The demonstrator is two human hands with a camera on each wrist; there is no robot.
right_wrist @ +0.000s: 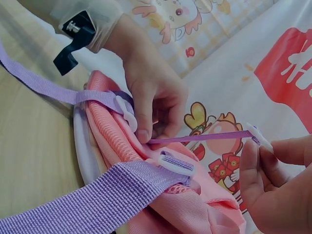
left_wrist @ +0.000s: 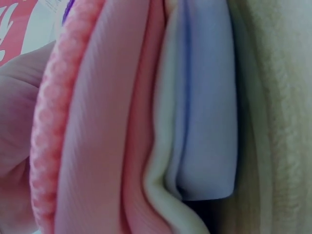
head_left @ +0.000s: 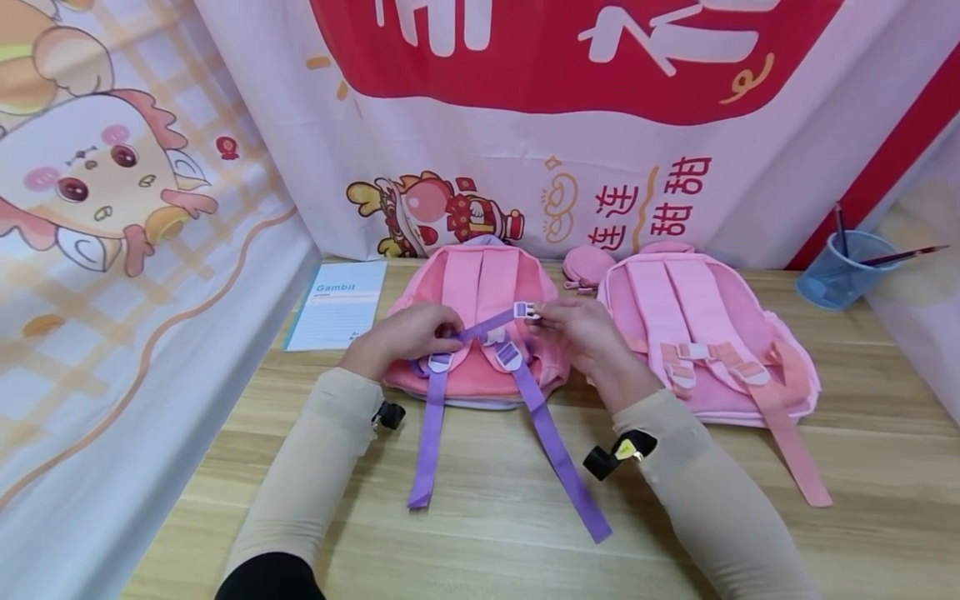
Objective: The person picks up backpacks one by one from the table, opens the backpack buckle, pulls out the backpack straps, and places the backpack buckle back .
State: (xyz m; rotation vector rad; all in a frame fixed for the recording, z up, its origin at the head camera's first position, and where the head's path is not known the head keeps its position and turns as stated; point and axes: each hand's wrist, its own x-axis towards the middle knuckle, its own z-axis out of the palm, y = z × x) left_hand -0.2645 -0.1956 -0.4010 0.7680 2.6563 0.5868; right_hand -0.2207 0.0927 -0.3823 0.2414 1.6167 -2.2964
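Note:
A pink backpack (head_left: 480,287) lies on the table with its shoulder straps facing up. A thin purple strap (head_left: 489,323) is stretched taut across it between the two hands. The left hand (head_left: 411,332) pinches the strap near its left end, as the right wrist view also shows. At the other end, the right hand (head_left: 583,332) holds a white plastic buckle (head_left: 526,310) between thumb and fingers. Two wider purple straps (head_left: 555,450) hang from white adjusters toward the front of the table. The left wrist view mostly shows the side of the backpack (left_wrist: 97,117), with part of the left hand behind it.
A second pink backpack (head_left: 697,308) with peach straps lies to the right. A round pink pouch (head_left: 588,266) sits between the bags. A notebook (head_left: 337,306) lies at the left, and a blue cup (head_left: 843,271) with pencils stands at the right. Printed cloth hangs behind.

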